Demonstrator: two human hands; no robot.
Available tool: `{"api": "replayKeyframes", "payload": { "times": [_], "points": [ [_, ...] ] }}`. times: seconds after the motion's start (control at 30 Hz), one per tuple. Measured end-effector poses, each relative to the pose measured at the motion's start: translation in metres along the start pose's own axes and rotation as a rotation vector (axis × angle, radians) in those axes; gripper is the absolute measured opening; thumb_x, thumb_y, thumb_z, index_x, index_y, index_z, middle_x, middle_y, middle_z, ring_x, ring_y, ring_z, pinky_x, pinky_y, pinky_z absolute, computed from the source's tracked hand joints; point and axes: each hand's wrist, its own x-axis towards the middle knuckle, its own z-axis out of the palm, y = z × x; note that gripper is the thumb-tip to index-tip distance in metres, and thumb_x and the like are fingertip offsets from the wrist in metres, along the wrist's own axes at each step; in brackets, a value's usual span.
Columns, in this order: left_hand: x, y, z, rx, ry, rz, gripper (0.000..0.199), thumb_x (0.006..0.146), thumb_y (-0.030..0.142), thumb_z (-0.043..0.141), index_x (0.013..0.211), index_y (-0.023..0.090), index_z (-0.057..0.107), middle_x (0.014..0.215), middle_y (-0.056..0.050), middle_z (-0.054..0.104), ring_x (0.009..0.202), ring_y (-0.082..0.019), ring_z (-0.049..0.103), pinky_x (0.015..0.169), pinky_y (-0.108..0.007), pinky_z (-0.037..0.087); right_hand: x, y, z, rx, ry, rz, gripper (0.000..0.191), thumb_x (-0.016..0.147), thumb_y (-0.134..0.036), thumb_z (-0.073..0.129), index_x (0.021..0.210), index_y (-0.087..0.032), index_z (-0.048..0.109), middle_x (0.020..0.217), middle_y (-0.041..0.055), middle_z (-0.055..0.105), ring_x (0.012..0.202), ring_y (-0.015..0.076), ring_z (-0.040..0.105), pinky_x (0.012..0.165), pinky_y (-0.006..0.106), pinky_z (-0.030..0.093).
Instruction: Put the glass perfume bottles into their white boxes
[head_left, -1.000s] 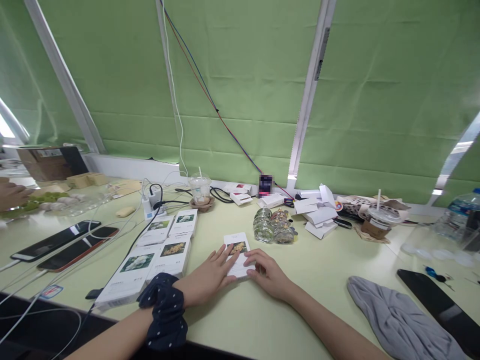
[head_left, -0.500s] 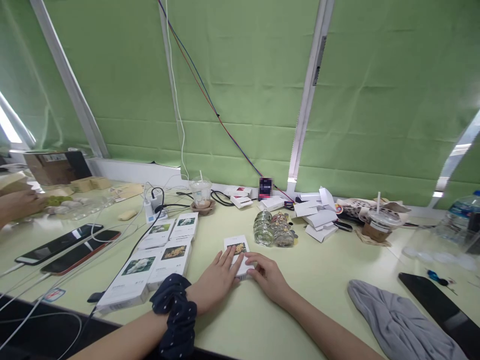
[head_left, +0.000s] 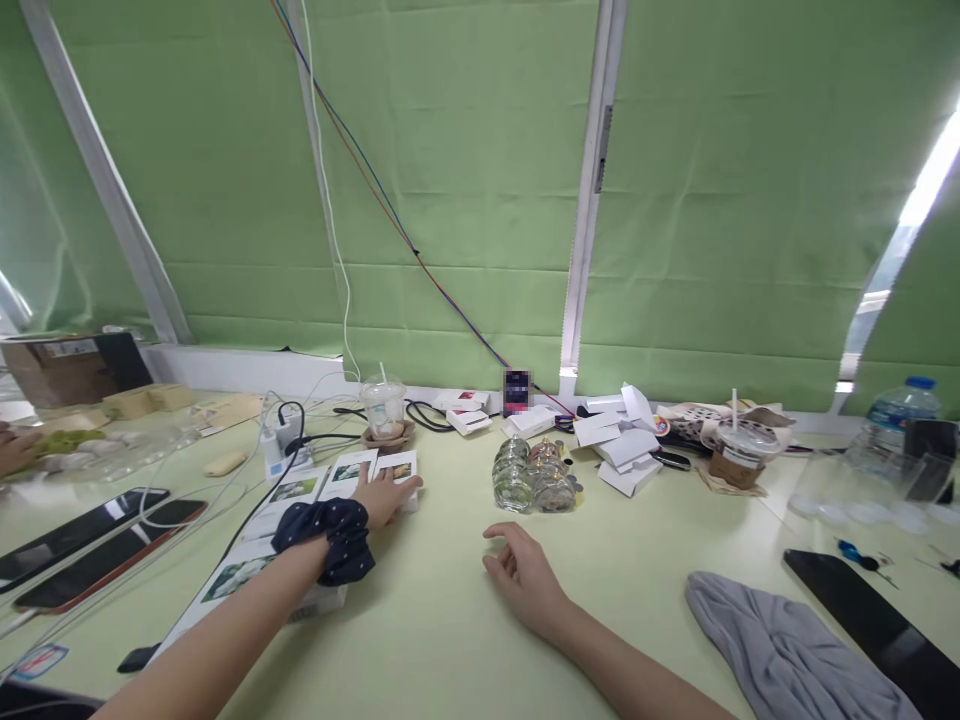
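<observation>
My left hand (head_left: 384, 494), with a dark dotted scrunchie on the wrist, lies on a small white box with a yellow flower picture (head_left: 402, 469). That box sits at the right end of a row of similar white flower boxes (head_left: 294, 491) on the pale green table (head_left: 420, 630). My right hand (head_left: 523, 572) rests on the table nearer the middle, fingers loosely apart and holding nothing. A cluster of small glass jars (head_left: 526, 482) stands just behind my right hand.
Two phones (head_left: 82, 540) and cables lie at the left, with a charger (head_left: 279, 448) behind them. Plastic cups (head_left: 382, 405) (head_left: 733, 452), folded white cartons (head_left: 622, 440), a grey cloth (head_left: 780, 640), a black phone (head_left: 870, 620) and a water bottle (head_left: 892, 420) are around. Another person's hand (head_left: 11, 450) shows at far left.
My left hand has carried the yellow-flower box from the table's middle to the left and back, beside the other boxes. My right hand let go and stayed near the middle. The camera turned slightly.
</observation>
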Motion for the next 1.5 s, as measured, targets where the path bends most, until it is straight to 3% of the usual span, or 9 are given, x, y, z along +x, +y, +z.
{"api": "replayKeyframes", "payload": {
  "times": [0.13,0.27,0.4,0.6,0.77,0.93,1.2,1.4,1.5],
  "points": [
    [0.011,-0.013,0.002,-0.004,0.018,-0.038,0.054,0.073,0.005,0.053,0.124,0.022,0.052,0.119,-0.014,0.061,0.114,-0.036,0.050,0.097,-0.069,0.017,0.001,0.001,0.000,-0.008,-0.010,0.002,0.023,0.080,-0.016,0.050,0.102,-0.020,0.053,0.101,0.0044,0.056,0.066,0.0109,0.054,0.065,0.027,0.048],
    [0.024,-0.012,0.006,-0.023,0.043,-0.092,0.045,0.075,0.010,0.051,0.119,0.018,0.056,0.131,-0.022,0.051,0.122,-0.040,0.043,0.093,-0.072,0.019,0.001,0.002,0.001,0.000,-0.013,0.011,0.022,0.079,-0.016,0.052,0.101,-0.021,0.054,0.101,0.0036,0.057,0.064,0.0105,0.054,0.064,0.026,0.047],
    [0.049,0.013,0.013,-0.062,0.087,-0.069,0.044,0.077,0.015,0.051,0.120,0.017,0.057,0.147,-0.020,0.033,0.137,-0.040,0.023,0.102,-0.067,0.011,0.001,0.004,0.003,-0.008,-0.014,0.010,0.023,0.079,-0.015,0.052,0.101,-0.021,0.054,0.097,0.0028,0.057,0.064,0.0105,0.053,0.065,0.026,0.047],
    [0.099,0.067,0.022,-0.124,0.209,-0.031,0.059,0.078,0.008,0.041,0.136,0.020,0.042,0.155,-0.014,0.011,0.142,-0.031,0.013,0.105,-0.058,0.021,0.003,0.002,0.003,-0.013,-0.030,0.026,0.024,0.077,-0.013,0.055,0.100,-0.021,0.055,0.093,0.0019,0.057,0.063,0.0100,0.053,0.064,0.024,0.046],
    [0.136,0.080,0.019,-0.122,0.326,-0.053,0.053,0.081,0.007,0.035,0.131,0.014,0.049,0.155,-0.016,0.012,0.142,-0.033,0.007,0.106,-0.060,0.016,0.007,0.001,0.002,-0.017,-0.035,0.049,0.028,0.075,-0.013,0.057,0.101,-0.021,0.057,0.090,0.0016,0.057,0.063,0.0103,0.053,0.065,0.024,0.046],
    [0.160,0.077,0.016,-0.091,0.361,0.007,0.049,0.084,0.005,0.027,0.121,0.011,0.058,0.150,-0.016,0.028,0.142,-0.029,0.013,0.111,-0.054,0.012,0.010,0.005,0.003,-0.012,-0.043,0.058,0.029,0.073,-0.014,0.060,0.101,-0.021,0.059,0.089,0.0009,0.057,0.063,0.0101,0.053,0.064,0.023,0.045],
    [0.151,0.075,0.021,-0.102,0.332,0.046,0.052,0.085,0.001,0.019,0.119,0.008,0.058,0.145,-0.018,0.038,0.139,-0.029,0.023,0.110,-0.057,0.012,0.007,0.001,0.001,-0.012,-0.042,0.071,0.027,0.074,-0.014,0.059,0.100,-0.020,0.058,0.089,0.0005,0.057,0.064,0.0094,0.053,0.066,0.022,0.045],
    [0.130,0.077,0.025,-0.159,0.248,0.006,0.045,0.085,0.003,0.023,0.115,0.006,0.056,0.137,-0.021,0.045,0.123,-0.028,0.048,0.100,-0.048,0.035,0.008,-0.002,-0.001,0.021,-0.048,0.096,0.023,0.075,-0.014,0.057,0.098,-0.019,0.058,0.086,0.0001,0.057,0.063,0.0084,0.052,0.064,0.021,0.044],
    [0.107,0.080,0.030,-0.173,0.230,0.021,0.042,0.087,0.006,0.024,0.114,0.009,0.055,0.136,-0.019,0.045,0.119,-0.027,0.051,0.097,-0.044,0.039,0.009,0.000,-0.001,0.026,-0.033,0.097,0.022,0.075,-0.013,0.057,0.097,-0.018,0.059,0.081,-0.0007,0.056,0.062,0.0086,0.051,0.063,0.020,0.044]
  ]
}}
